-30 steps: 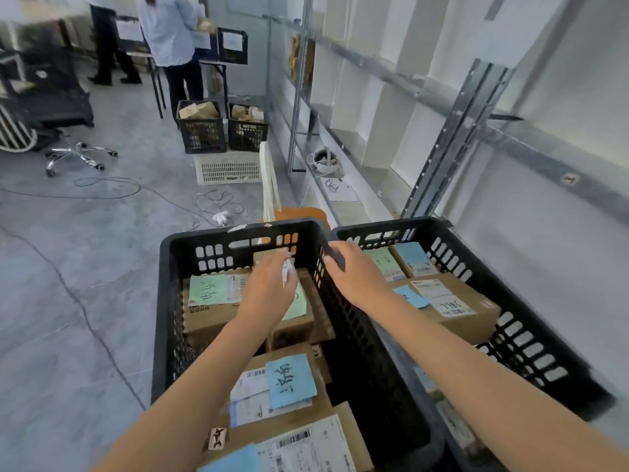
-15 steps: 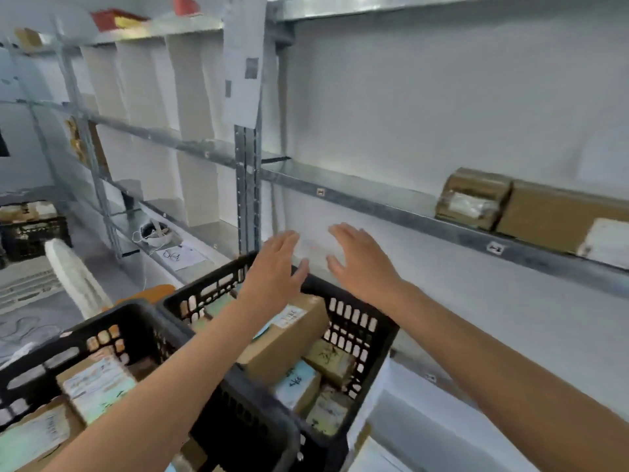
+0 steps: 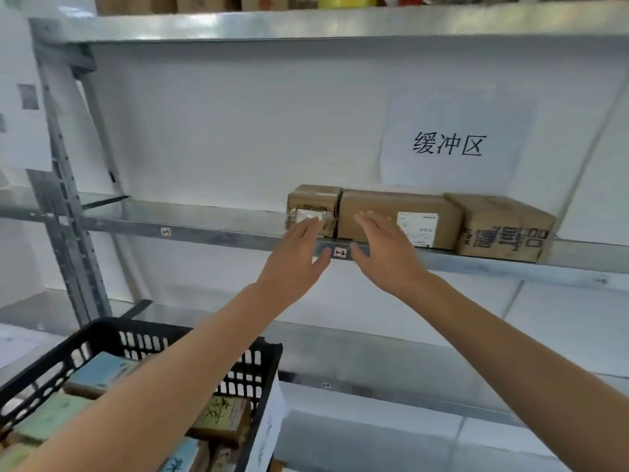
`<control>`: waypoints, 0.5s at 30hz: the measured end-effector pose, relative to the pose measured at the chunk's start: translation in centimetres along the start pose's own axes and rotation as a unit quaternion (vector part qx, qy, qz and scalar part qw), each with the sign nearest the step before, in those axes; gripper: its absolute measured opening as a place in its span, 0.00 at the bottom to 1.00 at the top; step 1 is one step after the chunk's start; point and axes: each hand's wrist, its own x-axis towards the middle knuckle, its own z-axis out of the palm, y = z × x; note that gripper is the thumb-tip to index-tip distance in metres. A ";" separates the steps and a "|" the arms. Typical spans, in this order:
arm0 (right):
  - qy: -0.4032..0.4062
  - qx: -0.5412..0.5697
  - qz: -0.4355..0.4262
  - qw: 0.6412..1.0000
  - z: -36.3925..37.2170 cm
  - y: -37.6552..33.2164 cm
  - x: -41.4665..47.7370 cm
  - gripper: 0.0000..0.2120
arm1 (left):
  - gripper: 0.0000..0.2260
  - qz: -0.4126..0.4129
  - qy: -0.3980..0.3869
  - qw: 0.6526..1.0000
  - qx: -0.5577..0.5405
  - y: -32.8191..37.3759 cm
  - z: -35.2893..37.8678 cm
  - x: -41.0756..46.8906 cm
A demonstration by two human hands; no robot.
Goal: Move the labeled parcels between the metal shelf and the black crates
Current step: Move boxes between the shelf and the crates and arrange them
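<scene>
Three brown cardboard parcels stand in a row on the middle level of the metal shelf (image 3: pixel 211 229): a small taped one (image 3: pixel 311 204), a long one with a white label (image 3: pixel 422 212), and a crumpled one with black print (image 3: pixel 503 229). My left hand (image 3: pixel 294 264) is raised with fingers spread, its fingertips at the front of the small parcel. My right hand (image 3: pixel 386 253) is also open, in front of the long parcel's left part. Neither hand grips anything. A black crate (image 3: pixel 102 332) with several labelled parcels sits at lower left, under my left forearm.
A white paper sign with black characters (image 3: pixel 449 144) hangs on the white back wall above the parcels. A grey perforated upright (image 3: pixel 64 185) stands at the left. Boxes sit on the top shelf (image 3: pixel 306 25). The lower shelf levels (image 3: pixel 374 342) show bare metal.
The view swung from the two crates up to the shelf. Both hands lifted out of the crates and reached forward, open, to the parcels on the middle level.
</scene>
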 end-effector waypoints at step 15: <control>0.082 -0.057 0.250 0.963 -9.6 20.1 -1.0 0.24 | 0.19 0.163 -0.075 0.982 -0.062 15.0 12.2 13.2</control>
